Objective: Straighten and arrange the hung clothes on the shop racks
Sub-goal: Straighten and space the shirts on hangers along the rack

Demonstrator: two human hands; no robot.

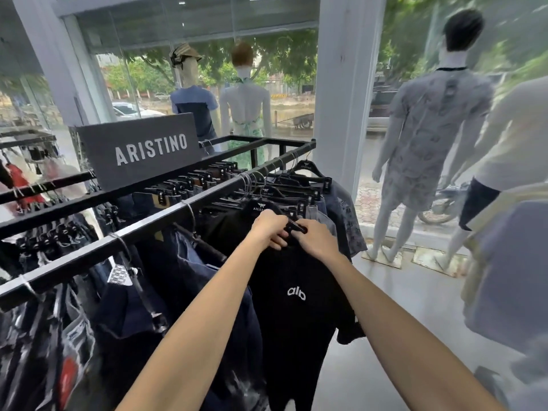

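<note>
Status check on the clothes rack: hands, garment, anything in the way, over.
Left hand, right hand: both gripping black alo garment at its top edge. Hanger clip between them. Navy clothes packed close on its left.

L hand (268, 229), R hand (315, 237) curled

The rack (166, 213) runs from near left to far right. On top of the rack, towards its far end, stands the sign (142, 149). Clothes hang in rows from the rack's rails. On the rack's near rail, towards its right end, hangs the T-shirt (296, 307), in front of the other garments. The left hand (268, 229) and right hand (314, 238) meet side by side at its top, gripping the hanger (296, 226). Just right of the rack's far end stands the pillar (344, 84). Behind the rack, against the window (148, 69), stand the first mannequin (194, 105) and the second mannequin (246, 105). Right of the rack, past the pillar, stand the third mannequin (427, 129) and the fourth mannequin (510, 134).
</note>
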